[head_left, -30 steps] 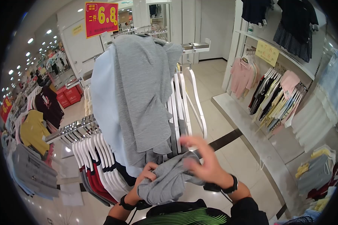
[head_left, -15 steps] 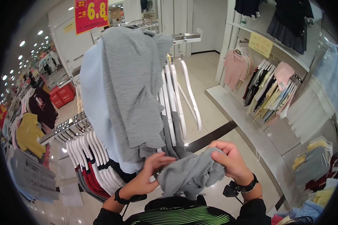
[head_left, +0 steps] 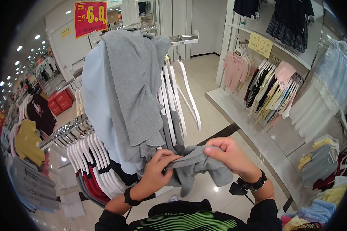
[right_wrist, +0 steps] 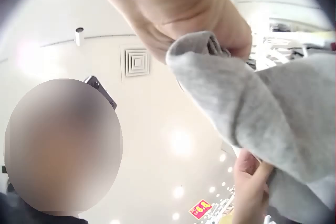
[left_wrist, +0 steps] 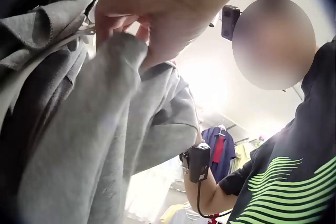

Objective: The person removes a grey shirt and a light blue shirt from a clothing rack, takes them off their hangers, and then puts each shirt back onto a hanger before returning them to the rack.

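Note:
A crumpled grey garment (head_left: 198, 163) is stretched between both hands, low in front of the body. At its left edge my left hand (head_left: 157, 169) pinches the cloth between thumb and fingers. My right hand (head_left: 235, 157) grips the right end, thumb on top, and a loose fold hangs below. In the left wrist view grey fabric (left_wrist: 89, 124) drapes down from beneath the left hand (left_wrist: 152, 16). The right wrist view has the rolled cloth (right_wrist: 226, 87) at the right hand (right_wrist: 184, 19), whose fingertips are hidden behind it.
Just beyond the hands, a larger grey garment (head_left: 133, 88) and a light blue one (head_left: 94, 96) drape over a metal rack (head_left: 69, 133). White hangers (head_left: 187, 94) hang at its right end, more hung clothes (head_left: 96, 161) at left. Wall racks (head_left: 273, 84) stand along a ledge (head_left: 246, 131).
The right hand went from open above the grey garment to gripping its right end. The left hand loosened, then pinched the left edge, and the cloth now spans between them. The head view shifted slightly.

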`<state>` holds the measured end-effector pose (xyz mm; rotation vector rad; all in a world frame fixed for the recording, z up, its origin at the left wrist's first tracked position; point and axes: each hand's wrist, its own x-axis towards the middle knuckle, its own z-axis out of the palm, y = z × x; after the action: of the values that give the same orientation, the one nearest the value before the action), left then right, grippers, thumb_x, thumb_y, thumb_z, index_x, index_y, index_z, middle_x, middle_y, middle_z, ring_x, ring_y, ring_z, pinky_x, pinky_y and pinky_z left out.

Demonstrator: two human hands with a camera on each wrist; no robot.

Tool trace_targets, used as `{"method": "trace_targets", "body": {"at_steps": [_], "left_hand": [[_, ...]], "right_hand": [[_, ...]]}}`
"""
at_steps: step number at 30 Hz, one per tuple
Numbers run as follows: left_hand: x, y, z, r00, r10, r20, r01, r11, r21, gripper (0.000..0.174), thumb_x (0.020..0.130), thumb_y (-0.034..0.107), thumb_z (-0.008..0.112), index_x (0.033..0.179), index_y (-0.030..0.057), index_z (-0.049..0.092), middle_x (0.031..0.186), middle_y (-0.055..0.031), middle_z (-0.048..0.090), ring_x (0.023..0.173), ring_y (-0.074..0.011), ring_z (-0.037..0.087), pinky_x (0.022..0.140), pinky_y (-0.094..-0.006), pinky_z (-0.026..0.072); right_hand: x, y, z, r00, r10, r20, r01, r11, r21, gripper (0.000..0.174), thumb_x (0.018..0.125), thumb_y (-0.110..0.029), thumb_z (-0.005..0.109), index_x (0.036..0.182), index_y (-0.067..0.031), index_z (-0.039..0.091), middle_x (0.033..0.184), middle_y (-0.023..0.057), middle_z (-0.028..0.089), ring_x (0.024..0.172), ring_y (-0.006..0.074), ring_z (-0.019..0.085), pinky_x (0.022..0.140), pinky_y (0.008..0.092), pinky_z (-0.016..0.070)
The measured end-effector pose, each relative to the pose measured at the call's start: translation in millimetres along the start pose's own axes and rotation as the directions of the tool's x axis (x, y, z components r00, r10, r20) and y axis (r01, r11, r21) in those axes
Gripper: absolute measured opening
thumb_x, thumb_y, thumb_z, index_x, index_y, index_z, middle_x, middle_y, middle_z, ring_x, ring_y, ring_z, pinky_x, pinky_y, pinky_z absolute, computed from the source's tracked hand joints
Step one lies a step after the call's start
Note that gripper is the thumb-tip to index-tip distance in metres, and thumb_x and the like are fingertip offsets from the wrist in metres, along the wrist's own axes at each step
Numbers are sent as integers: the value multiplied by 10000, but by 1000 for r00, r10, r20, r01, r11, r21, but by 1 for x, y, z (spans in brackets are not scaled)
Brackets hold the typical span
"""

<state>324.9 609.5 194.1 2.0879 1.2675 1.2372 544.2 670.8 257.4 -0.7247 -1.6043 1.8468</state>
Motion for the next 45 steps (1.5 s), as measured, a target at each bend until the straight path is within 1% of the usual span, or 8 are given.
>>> {"method": "trace_targets", "body": {"at_steps": [8,12,13,23,28,33,38,45], "left_hand": [[-13,-9,-24,956,-280,92,292,942,-167,140,856,93,525,885,-33,577,619,-75,468,630,-146,458,592,-246,382],[-11,-11,-41,960,-197,199,240,945,-222,308,919,253,454,862,-34,549,641,-36,351,603,-132,345,578,-249,322],[-10,-9,-42,960,-200,198,242,945,-221,308,919,253,454,862,-34,549,641,-36,351,603,-132,345,578,-249,322],[-1,0,-53,856,-269,442,400,886,-235,299,776,104,531,1058,53,619,717,-9,394,711,-124,374,671,-244,302],[-1,0,-55,850,-284,444,427,865,-264,314,762,113,569,1070,73,614,761,-23,428,761,-128,412,719,-243,324],[-4,3,-37,956,-260,135,266,963,-31,262,764,118,594,1014,46,633,785,-30,441,745,-133,428,696,-244,349],[-10,-21,-36,943,-265,201,302,937,-178,204,729,21,547,919,6,621,815,-60,472,788,-157,478,691,-244,379],[-18,-13,-30,908,-276,315,249,960,124,241,701,-37,514,935,-11,563,904,-96,478,813,-228,513,708,-294,427]], "right_hand": [[2,10,-19,997,44,-69,-35,992,123,297,920,-233,482,872,33,605,765,-2,593,692,33,516,643,201,441],[2,27,-46,998,67,7,-63,969,-237,285,916,-242,488,835,4,606,725,-44,562,663,27,474,620,191,405],[1,30,-49,995,99,31,-77,907,-414,268,911,-232,498,828,-1,605,715,-55,553,657,26,462,615,187,393],[-11,27,-30,982,-57,178,139,862,-487,123,792,-125,603,842,-13,613,702,12,580,634,83,482,603,237,399],[-15,16,-18,997,-26,-69,-25,756,-654,136,794,-137,599,835,-8,613,637,64,554,581,109,476,558,242,399],[-15,16,-10,973,-159,-169,29,806,-591,155,821,-135,582,823,19,596,623,77,546,562,127,463,544,250,390],[-28,2,-15,976,-215,39,206,846,-492,159,843,-114,567,848,41,599,688,79,581,635,97,494,598,239,403],[-36,9,-12,963,-245,-109,205,934,-293,162,854,-112,561,832,43,598,696,35,579,648,88,493,594,229,400]]}}
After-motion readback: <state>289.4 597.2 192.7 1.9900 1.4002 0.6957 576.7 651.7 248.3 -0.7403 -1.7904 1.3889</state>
